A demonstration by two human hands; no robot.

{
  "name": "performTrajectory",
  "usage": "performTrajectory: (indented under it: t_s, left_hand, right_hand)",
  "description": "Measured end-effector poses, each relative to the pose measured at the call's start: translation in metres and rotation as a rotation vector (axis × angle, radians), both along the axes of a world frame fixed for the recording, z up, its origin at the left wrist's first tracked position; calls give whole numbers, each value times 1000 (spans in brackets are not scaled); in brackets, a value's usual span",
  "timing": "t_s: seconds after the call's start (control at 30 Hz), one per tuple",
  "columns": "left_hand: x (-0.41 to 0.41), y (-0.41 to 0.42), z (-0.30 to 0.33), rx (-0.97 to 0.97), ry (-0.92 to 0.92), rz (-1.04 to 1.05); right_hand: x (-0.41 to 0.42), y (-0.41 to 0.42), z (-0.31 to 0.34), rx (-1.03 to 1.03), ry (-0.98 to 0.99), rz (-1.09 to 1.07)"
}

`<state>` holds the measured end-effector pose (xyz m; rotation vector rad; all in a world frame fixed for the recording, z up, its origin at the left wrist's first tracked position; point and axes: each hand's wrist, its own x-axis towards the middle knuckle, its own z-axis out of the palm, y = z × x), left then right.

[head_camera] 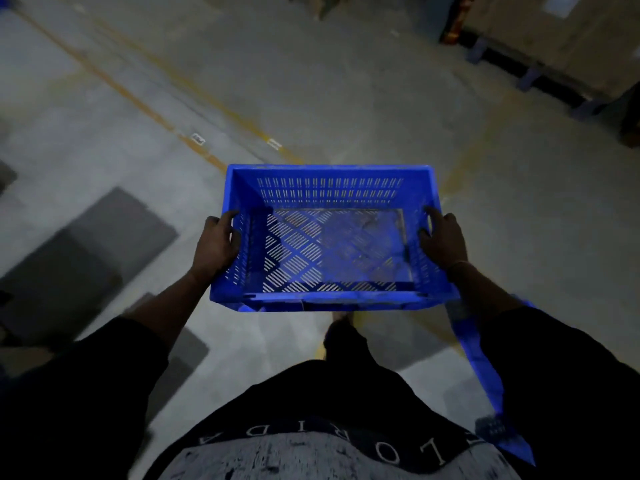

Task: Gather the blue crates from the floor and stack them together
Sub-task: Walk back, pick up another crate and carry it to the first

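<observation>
While the crate [329, 237] is carried at waist height above the floor [346, 98], its side walls are gripped by the left hand [216, 245] and right hand [441, 242], fingers curled over the rims. If either grip loosens, it could tip and be dropped.

An empty blue crate [329, 237] is held level above the grey floor [346, 98], left hand [216, 244] and right hand [441, 239] gripping its side rims.
</observation>
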<state>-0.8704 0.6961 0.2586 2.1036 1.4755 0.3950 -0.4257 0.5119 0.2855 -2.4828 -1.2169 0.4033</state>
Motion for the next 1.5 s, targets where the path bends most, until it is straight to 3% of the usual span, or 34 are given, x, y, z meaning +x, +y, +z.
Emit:
performTrajectory:
  t_s: [0.3, 0.57, 0.9, 1.5]
  left_hand:
    - [10, 84, 11, 18, -29, 276]
    - [-12, 144, 16, 45, -61, 499]
    - [-110, 278, -4, -2, -78, 658]
    - [-298, 572, 21, -58, -73, 778]
  right_hand:
    - [45, 208, -1, 29, 2, 268]
    - [24, 371, 18, 27, -8, 493]
    - [-83, 578, 0, -4, 22, 649]
    - [-287, 929, -13, -9, 51, 736]
